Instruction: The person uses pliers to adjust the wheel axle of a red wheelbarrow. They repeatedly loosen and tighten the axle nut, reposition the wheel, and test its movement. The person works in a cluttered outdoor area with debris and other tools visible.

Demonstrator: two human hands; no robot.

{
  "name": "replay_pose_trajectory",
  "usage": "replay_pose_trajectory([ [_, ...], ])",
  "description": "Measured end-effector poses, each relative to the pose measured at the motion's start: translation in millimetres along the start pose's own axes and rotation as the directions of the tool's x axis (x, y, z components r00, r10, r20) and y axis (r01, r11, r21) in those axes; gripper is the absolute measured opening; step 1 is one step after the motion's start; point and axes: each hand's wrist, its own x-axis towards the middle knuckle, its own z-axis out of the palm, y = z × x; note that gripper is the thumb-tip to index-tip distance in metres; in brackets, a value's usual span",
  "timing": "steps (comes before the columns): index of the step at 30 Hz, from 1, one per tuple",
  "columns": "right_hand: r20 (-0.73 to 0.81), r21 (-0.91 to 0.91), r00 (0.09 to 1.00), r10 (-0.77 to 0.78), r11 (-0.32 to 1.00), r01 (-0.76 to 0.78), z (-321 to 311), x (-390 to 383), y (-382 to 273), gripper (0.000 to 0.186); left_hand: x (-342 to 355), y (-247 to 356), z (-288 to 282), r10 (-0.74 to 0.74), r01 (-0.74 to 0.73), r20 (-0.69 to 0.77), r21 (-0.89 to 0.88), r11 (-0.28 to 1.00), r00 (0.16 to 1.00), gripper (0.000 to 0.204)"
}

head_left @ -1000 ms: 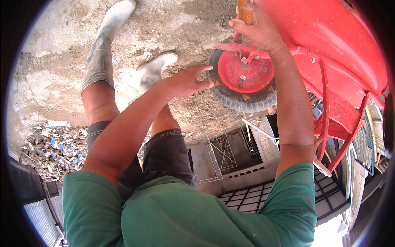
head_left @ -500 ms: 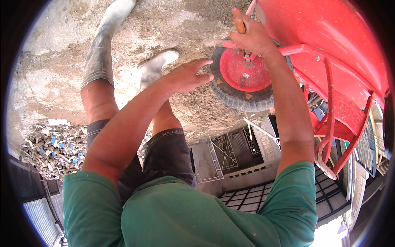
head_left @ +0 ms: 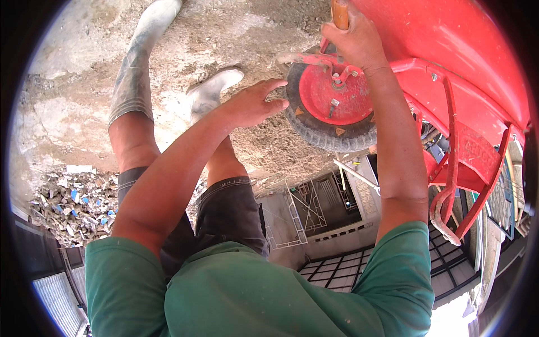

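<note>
My right hand (head_left: 359, 44) is closed round the orange-brown wooden handle (head_left: 340, 14) of a hand tool, just above the wheel's axle. The tool's other end is mostly hidden by my hand, so its kind cannot be told. Below it is the wheelbarrow wheel (head_left: 334, 98), with a red dusty disc and a worn black tyre. A red frame bar (head_left: 306, 58) crosses the wheel's upper side by the axle bolt. My left hand (head_left: 255, 105) hangs open to the left of the tyre, thumb and fingers apart, holding nothing.
The red wheelbarrow tray (head_left: 449, 39) fills the upper right, its bent red legs (head_left: 450, 163) reaching down beside my right arm. My pale boots (head_left: 210, 90) stand on rough, dusty ground (head_left: 67, 95). A rubble heap (head_left: 76, 205) lies at left.
My right hand has risen slightly to the right with the wooden-handled tool, uncovering more of the axle and bar. My left hand stays almost where it was.
</note>
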Motion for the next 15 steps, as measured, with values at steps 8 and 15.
replay_pose_trajectory([
  [8,-0.065,-0.257,0.984,-0.166,0.956,0.144,20,10,57,0.036,-3,9,-6,0.006,-0.006,-0.005,-0.041,0.999,1.000,0.066],
  [15,-0.073,-0.235,0.984,-0.164,0.961,0.143,11,1,21,0.038,-1,-1,-2,0.012,-0.012,-0.019,-0.026,1.000,1.000,0.065],
])
